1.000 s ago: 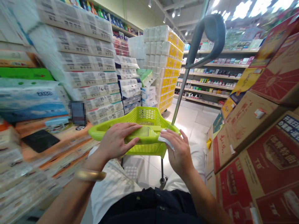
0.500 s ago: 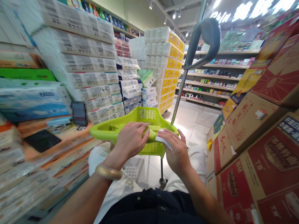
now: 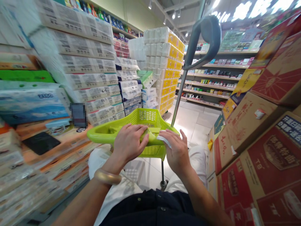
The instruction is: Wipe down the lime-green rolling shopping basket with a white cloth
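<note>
A lime-green shopping basket (image 3: 101, 135) with perforated walls sits between my knees, on a metal stand with a castor at the bottom. My left hand (image 3: 129, 142) is closed over its near rim, fingers wrapped on the green plastic. To the right, my right hand (image 3: 177, 152) presses a folded white cloth or tissue (image 3: 165, 140) against the same rim. The cloth is mostly hidden under its fingers. From the basket's right side a metal pole (image 3: 180, 100) rises, tilted, to a grey loop handle (image 3: 214, 39).
Wrapped tissue packs (image 3: 91, 69) are stacked on my left, where a black tablet-like slab (image 3: 41, 142) lies on orange packs. Red and brown cartons (image 3: 270, 150) pile up on my right. Ahead are a tissue stack (image 3: 170, 69), floor tiles (image 3: 199, 125) and stocked shelves (image 3: 216, 75).
The basket's left end and my left hand have shifted slightly left. My right hand stays on the rim with the white cloth, nearly in the same place.
</note>
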`<state>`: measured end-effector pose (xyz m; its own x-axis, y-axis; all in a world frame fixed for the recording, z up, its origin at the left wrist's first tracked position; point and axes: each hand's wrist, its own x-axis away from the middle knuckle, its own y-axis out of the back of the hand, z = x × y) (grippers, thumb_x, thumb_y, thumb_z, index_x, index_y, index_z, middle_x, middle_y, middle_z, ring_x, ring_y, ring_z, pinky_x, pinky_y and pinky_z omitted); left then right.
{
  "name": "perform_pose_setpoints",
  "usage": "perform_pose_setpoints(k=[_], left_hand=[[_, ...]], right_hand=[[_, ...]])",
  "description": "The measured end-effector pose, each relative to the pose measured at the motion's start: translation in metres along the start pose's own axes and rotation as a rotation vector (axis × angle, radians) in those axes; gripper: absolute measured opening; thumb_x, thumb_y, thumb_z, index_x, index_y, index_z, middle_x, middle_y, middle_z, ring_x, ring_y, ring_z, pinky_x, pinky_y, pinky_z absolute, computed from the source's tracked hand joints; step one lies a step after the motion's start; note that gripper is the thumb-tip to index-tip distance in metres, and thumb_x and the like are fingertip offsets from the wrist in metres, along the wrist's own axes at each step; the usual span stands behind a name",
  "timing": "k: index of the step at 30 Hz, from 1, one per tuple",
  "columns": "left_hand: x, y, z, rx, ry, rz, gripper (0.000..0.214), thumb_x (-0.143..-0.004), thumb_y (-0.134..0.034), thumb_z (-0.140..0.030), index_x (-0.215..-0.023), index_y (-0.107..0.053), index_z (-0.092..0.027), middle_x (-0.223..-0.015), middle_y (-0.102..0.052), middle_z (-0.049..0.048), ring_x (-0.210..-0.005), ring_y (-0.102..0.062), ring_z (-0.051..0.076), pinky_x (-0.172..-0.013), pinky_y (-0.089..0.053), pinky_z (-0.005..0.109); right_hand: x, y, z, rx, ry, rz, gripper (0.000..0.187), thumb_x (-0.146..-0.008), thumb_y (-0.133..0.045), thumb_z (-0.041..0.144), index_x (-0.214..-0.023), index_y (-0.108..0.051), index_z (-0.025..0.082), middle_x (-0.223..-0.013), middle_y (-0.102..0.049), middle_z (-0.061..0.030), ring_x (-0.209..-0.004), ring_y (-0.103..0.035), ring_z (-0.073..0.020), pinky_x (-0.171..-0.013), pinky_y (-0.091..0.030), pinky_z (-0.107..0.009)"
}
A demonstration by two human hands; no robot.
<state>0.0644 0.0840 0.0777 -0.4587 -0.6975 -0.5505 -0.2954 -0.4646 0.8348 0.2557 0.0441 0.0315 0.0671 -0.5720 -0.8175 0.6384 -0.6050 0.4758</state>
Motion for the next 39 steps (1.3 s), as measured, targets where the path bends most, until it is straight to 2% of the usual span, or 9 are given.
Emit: perform_pose_setpoints(k=[4,11,17,19,24,31,37,39], left_hand=[[0.005,0.002,0.006,-0.006,0.004,-0.023,0.043,-0.094,-0.039,-0.039,-0.116,-0.069,-0.018,-0.114,-0.073,0.0084,-0.104,-0.067,0.028,-0.097,-0.045,0.048],[0.012,0.005,0.013,-0.032,-0.008,-0.066,0.043,-0.093,-0.038,-0.039,-0.113,-0.071,-0.019,-0.110,-0.075,0.0082,-0.100,-0.069,0.027,-0.095,-0.046,0.046],[0.013,0.005,0.016,-0.032,-0.024,-0.084,0.043,-0.092,-0.039,-0.039,-0.112,-0.071,-0.019,-0.108,-0.075,0.0067,-0.099,-0.069,0.027,-0.093,-0.048,0.046],[0.012,0.005,0.014,-0.037,-0.025,-0.091,0.043,-0.092,-0.039,-0.038,-0.112,-0.071,-0.019,-0.107,-0.075,0.0073,-0.098,-0.069,0.027,-0.091,-0.048,0.046],[0.013,0.004,0.011,-0.034,-0.026,-0.104,0.042,-0.092,-0.040,-0.039,-0.112,-0.071,-0.020,-0.107,-0.075,0.0076,-0.097,-0.069,0.027,-0.090,-0.049,0.045],[0.015,0.008,0.010,-0.002,0.000,-0.085,0.040,-0.089,-0.042,-0.038,-0.110,-0.072,-0.021,-0.107,-0.075,0.0061,-0.097,-0.068,0.027,-0.092,-0.049,0.046],[0.014,0.008,0.007,0.022,0.014,-0.090,0.039,-0.089,-0.043,-0.037,-0.110,-0.072,-0.021,-0.106,-0.075,0.0065,-0.097,-0.069,0.027,-0.091,-0.049,0.046],[0.014,0.007,0.006,0.023,0.017,-0.092,0.039,-0.089,-0.043,-0.037,-0.110,-0.072,-0.021,-0.106,-0.076,0.0063,-0.098,-0.069,0.027,-0.092,-0.049,0.045]], right_hand=[[0.000,0.005,-0.012,0.057,-0.068,-0.025,0.028,-0.094,-0.049,0.012,-0.111,-0.065,0.027,-0.113,-0.075,-0.0013,-0.114,-0.066,-0.0219,-0.115,-0.021,-0.047],[0.000,-0.003,0.021,-0.069,0.053,0.084,0.027,-0.094,-0.051,0.012,-0.112,-0.064,0.028,-0.118,-0.073,-0.0002,-0.118,-0.063,-0.0182,-0.119,-0.016,-0.043],[0.002,0.005,-0.005,0.029,-0.022,0.023,0.027,-0.095,-0.049,0.014,-0.113,-0.064,0.027,-0.114,-0.074,-0.0011,-0.114,-0.066,-0.0205,-0.117,-0.020,-0.044],[0.002,0.003,0.001,0.011,-0.030,0.013,0.027,-0.095,-0.049,0.014,-0.113,-0.064,0.027,-0.114,-0.075,-0.0013,-0.114,-0.066,-0.0202,-0.117,-0.020,-0.044],[0.002,-0.004,0.032,-0.093,0.068,0.090,0.027,-0.094,-0.051,0.014,-0.114,-0.064,0.028,-0.118,-0.073,-0.0004,-0.119,-0.063,-0.0181,-0.119,-0.017,-0.042],[0.004,0.008,-0.001,0.026,-0.039,0.044,0.025,-0.095,-0.050,0.017,-0.112,-0.064,0.028,-0.111,-0.075,-0.0006,-0.110,-0.068,-0.0204,-0.117,-0.020,-0.046],[0.003,0.007,0.024,-0.094,0.024,0.091,0.025,-0.095,-0.051,0.016,-0.112,-0.064,0.029,-0.114,-0.074,0.0001,-0.113,-0.066,-0.0179,-0.120,-0.014,-0.043],[0.002,0.008,0.020,-0.082,0.010,0.094,0.025,-0.095,-0.051,0.015,-0.112,-0.064,0.029,-0.113,-0.075,0.0005,-0.112,-0.066,-0.0179,-0.120,-0.014,-0.044]])
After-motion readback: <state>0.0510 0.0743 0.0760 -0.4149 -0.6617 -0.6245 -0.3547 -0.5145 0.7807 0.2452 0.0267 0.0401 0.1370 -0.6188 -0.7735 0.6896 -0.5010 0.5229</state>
